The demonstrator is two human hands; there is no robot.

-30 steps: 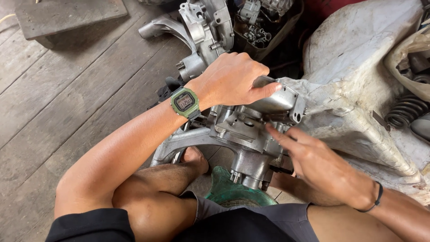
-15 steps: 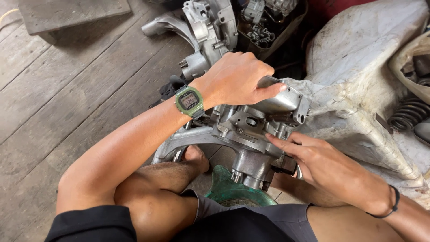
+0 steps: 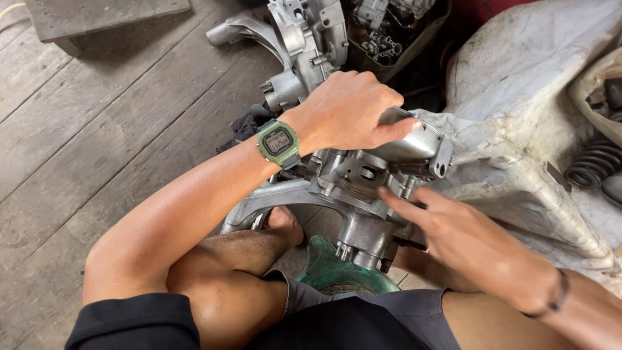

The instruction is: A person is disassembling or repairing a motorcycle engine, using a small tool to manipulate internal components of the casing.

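In the head view, the only one we have, we look down past bent bare knees at a grey cast-metal engine casing [image 3: 363, 188] that sits on the wooden floor [image 3: 110, 129] between the legs, leaning against a dirty white sack [image 3: 518, 188] on its right. The left hand [image 3: 346, 110] lies palm down over the casing's upper end, fingers [image 3: 389, 133] together and curled over the rounded cover; what they grip beneath is hidden by the hand itself. A green square wristwatch [image 3: 278, 141] sits on that wrist. The right hand [image 3: 470, 249] comes in from the lower right with its fingers loosely spread, the forefinger [image 3: 398, 201] stretched out to touch the casing's right side; we see nothing pinched in it, though its palm faces away from us. A dark band [image 3: 554, 295] circles that wrist. Below the casing a green round thing [image 3: 334, 272] peeks out, mostly covered by the casing and the dark shorts [image 3: 363, 317], so we cannot tell what it is. Behind the left hand stands a second grey casing [image 3: 304, 32], cut off at the top edge, beside a dark box of small metal parts [image 3: 382, 39] too crowded to sort out. At the far right a coiled black spring [image 3: 593, 162] is cut by the frame.
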